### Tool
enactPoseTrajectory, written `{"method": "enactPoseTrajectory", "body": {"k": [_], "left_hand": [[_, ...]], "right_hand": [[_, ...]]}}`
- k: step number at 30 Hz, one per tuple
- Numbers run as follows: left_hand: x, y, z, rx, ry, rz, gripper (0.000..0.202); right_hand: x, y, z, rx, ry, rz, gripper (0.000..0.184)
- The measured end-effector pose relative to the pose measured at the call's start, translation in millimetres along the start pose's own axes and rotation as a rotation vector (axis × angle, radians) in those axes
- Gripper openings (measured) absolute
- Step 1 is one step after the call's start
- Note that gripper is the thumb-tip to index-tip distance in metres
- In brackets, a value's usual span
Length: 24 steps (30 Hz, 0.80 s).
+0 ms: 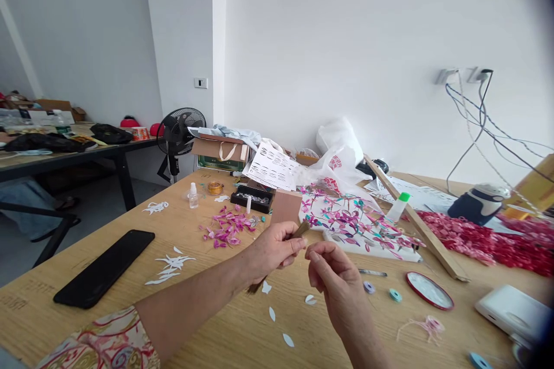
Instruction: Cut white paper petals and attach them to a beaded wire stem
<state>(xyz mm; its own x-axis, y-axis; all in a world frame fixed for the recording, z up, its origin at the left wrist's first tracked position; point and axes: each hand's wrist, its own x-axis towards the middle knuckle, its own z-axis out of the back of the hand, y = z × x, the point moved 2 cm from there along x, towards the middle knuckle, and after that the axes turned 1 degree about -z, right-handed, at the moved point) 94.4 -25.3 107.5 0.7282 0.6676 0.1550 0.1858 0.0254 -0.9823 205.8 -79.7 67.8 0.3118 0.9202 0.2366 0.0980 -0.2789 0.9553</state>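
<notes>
My left hand (277,247) is closed round a bundle of thin brown strands (302,229), which sticks out above the thumb and below the palm. Just to its right, my right hand (335,277) pinches thumb and forefinger together close to the strands; whatever lies between those fingertips is too fine to make out. On the table under the hands are white petal-shaped paper pieces (272,313). A heap of magenta petals (229,225) lies beyond my left forearm. Behind my right hand, pink and teal flower sprays (346,216) rest on a white sheet.
At left are a black phone-like slab (106,268) and white cut strips (168,268). To the right lie thread spools (395,295), a red-rimmed round dish (429,290), a wooden bar (415,219) and red-pink bundles (467,236). A green-capped bottle (398,207) leans near the bar.
</notes>
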Motion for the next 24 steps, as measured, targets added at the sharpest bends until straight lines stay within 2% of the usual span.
{"method": "enactPoseTrajectory", "body": {"k": [24], "left_hand": [[2.1, 4.8, 2.1, 0.063, -0.009, -0.034, 0.021]], "right_hand": [[0.7, -3.7, 0.4, 0.047, -0.027, -0.022, 0.018]]}}
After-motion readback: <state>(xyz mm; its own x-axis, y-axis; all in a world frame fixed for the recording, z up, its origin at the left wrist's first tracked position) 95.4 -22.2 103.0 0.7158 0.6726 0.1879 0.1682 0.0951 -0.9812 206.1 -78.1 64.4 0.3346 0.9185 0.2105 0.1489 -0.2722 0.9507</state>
